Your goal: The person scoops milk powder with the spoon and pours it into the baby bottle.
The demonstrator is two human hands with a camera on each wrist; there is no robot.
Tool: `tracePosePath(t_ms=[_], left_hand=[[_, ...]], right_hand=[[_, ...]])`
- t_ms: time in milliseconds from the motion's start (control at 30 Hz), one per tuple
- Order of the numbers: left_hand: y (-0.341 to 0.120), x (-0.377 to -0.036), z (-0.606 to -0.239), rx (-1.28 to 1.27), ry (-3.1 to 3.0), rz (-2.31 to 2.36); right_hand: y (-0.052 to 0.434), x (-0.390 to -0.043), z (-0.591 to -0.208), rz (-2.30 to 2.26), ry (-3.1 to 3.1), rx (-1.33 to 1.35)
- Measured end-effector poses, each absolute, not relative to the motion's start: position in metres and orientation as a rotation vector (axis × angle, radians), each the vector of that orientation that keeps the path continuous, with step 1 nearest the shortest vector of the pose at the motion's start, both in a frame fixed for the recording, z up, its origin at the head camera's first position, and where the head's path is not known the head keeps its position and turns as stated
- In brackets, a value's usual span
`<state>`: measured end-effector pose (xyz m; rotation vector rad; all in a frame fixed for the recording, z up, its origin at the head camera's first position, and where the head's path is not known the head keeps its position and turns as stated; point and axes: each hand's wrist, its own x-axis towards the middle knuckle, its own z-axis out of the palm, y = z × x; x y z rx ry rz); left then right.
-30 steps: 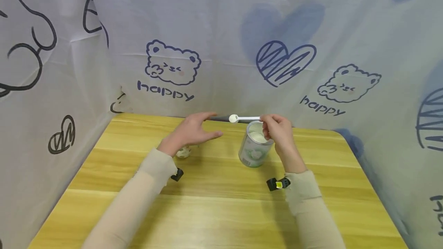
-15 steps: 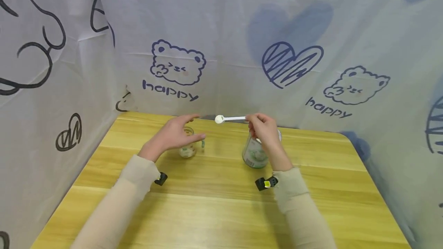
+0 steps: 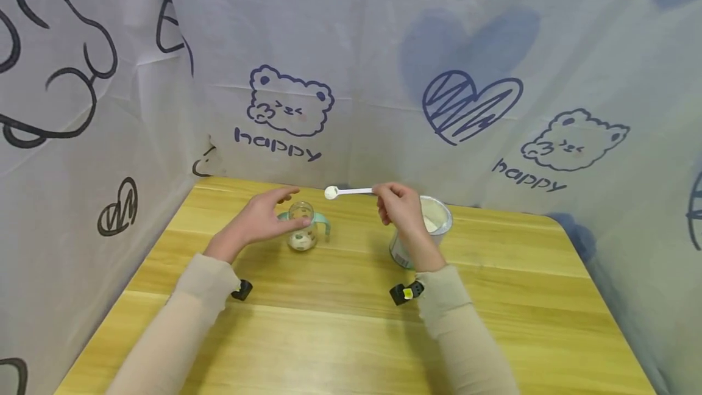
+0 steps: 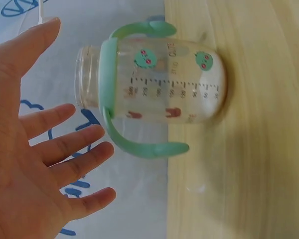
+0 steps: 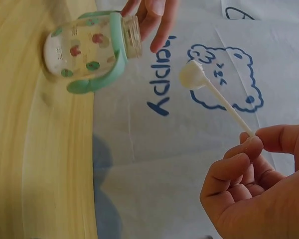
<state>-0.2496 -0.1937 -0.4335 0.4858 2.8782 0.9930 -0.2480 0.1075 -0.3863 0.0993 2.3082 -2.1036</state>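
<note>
White scoop (image 3: 351, 191), end hidden in right hand (image 3: 399, 206), tin (image 3: 403, 251) partly covered

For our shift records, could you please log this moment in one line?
right hand: pinches scoop holding white powder | left hand: near bottle | bottle: uncapped, upright on table | can: lidless

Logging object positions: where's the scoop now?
In the head view, the scoop is near mid-picture, pinched by the right hand, to the upper right of the bottle.
</note>
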Motion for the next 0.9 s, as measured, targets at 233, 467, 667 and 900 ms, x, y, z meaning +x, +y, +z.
tracePosePath(t_ms=[233, 467, 667, 900], left_hand=[[-0.202, -0.248, -0.444, 0.446, 2.848, 1.005], [-0.206, -0.248, -0.452, 0.458, 2.837, 1.005], [-0.208, -0.247, -0.456, 0.451, 2.838, 1.011], [-0.206, -0.247, -0.461, 0.454, 2.845, 1.013]], right_hand=[[0.092, -0.248, -0.391, -2.103, 2.297, 0.079], [0.082, -0.248, -0.394, -2.116, 2.279, 0.071], [0.076, -0.247, -0.399, -2.087, 2.295, 0.015], [0.071, -0.245, -0.404, -2.047, 2.332, -0.010]])
